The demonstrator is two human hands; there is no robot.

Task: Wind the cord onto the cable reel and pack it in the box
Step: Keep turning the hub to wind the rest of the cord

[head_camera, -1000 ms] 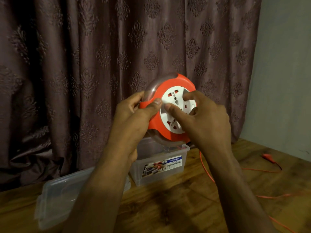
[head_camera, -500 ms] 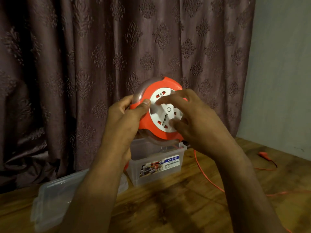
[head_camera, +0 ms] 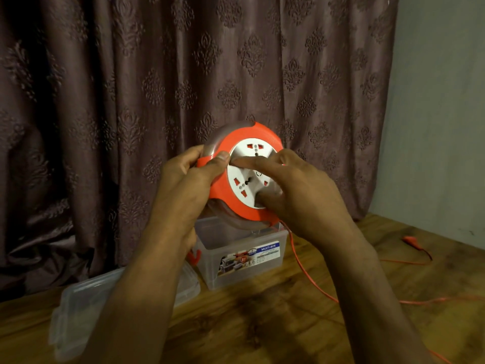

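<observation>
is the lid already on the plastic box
No, the lid lies on the wooden table to the left of the plastic box, whose top is open below the cable reel.

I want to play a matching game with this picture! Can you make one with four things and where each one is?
Things:
1. round orange and white plastic cable reel
2. clear plastic box with a blue label
3. clear plastic lid
4. orange plug

Places:
A. flat on the wooden table, near left
B. on the table, far right by the wall
C. held up in both hands
D. standing open under the reel

Pairs: 1-C, 2-D, 3-A, 4-B
</observation>
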